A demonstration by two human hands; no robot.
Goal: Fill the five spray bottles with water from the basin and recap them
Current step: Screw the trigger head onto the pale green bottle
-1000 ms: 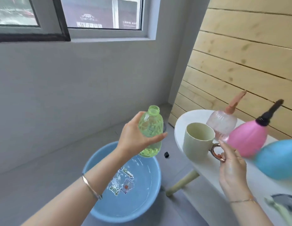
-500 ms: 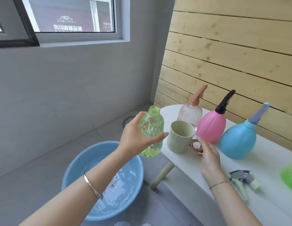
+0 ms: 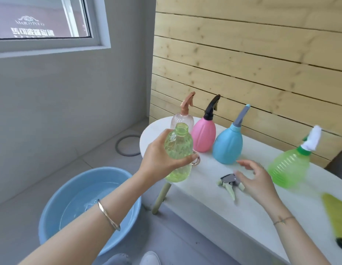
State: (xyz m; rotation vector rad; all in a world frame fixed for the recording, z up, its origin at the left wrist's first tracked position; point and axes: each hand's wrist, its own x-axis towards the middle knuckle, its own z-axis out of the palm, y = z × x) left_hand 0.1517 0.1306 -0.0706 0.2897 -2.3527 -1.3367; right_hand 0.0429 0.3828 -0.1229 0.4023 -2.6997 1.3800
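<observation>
The left hand (image 3: 160, 161) is wrapped round the belly of the light-green bottle (image 3: 178, 150) and holds it upright and uncapped in the air, just off the end of the tabletop (image 3: 214, 205), with the basin (image 3: 51, 207) below the left forearm. The right hand (image 3: 257, 181) is apart from the left and holds nothing. Its fingers are spread over the loose spray head (image 3: 228, 181) lying on the tabletop, though blur hides whether they touch it. The open neck looks like the weak point: if the left hand tilts while attention is on the spray head, water would probably spill onto the tabletop or floor. A hurried grab could push the head off the near edge, or knock the blue bottle (image 3: 227, 148) just beyond the right hand or the green bottle (image 3: 288, 169) on its outer side. Seating the head askew on the narrow neck could cross the thread and leave a leaking cap.
</observation>
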